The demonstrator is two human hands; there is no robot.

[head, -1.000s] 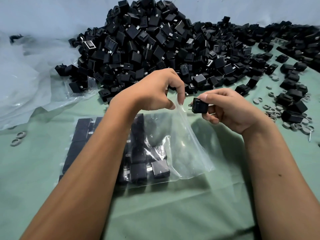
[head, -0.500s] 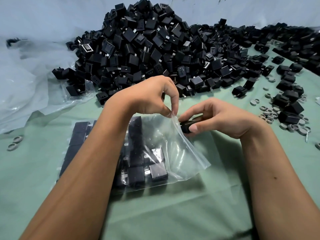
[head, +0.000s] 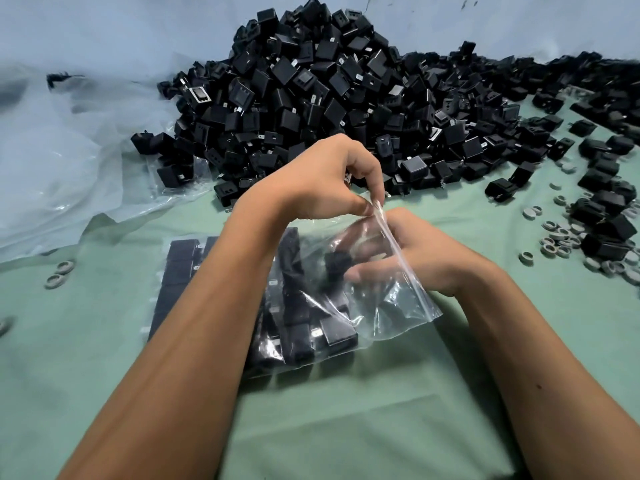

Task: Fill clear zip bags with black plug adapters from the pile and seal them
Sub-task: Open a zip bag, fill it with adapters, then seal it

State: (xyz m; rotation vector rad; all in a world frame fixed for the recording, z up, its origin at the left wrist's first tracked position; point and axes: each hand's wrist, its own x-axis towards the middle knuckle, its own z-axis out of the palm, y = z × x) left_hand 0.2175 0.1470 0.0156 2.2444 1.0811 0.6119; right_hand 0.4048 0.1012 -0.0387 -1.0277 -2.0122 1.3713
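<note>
While my left hand (head: 322, 181) pinches the upper lip of the clear zip bag (head: 388, 289) between thumb and forefinger and lifts it, my right hand (head: 415, 254) is pushed into the bag's mouth, its fingers (head: 360, 244) seen only through the film. Those fingers curl around a black plug adapter (head: 337, 263) inside the bag; the plastic blurs the grip, yet the adapter plainly sits between thumb and fingers. My left forearm (head: 207, 323) crosses over the bag's left part and hides some of its contents.

Inside the bag, further adapters lie in rows toward its closed end, among them one packed adapter (head: 337, 332) near the lower edge. The bag rests on a green cloth (head: 346, 427) that covers the work surface. Part of another row of dark adapters (head: 180, 268) shows left of my forearm; I cannot tell whether these lie in the same bag.

Beyond both hands rises the pile of black adapters (head: 329, 98), spreading rightward along a pale blue backdrop (head: 104, 29). Loose clear sheeting (head: 69, 168) lies to the left of the pile, with a few adapters resting on its edge. Small grey rings (head: 561, 237) are scattered at right among stray adapters, and two more rings (head: 59, 273) lie at far left.
</note>
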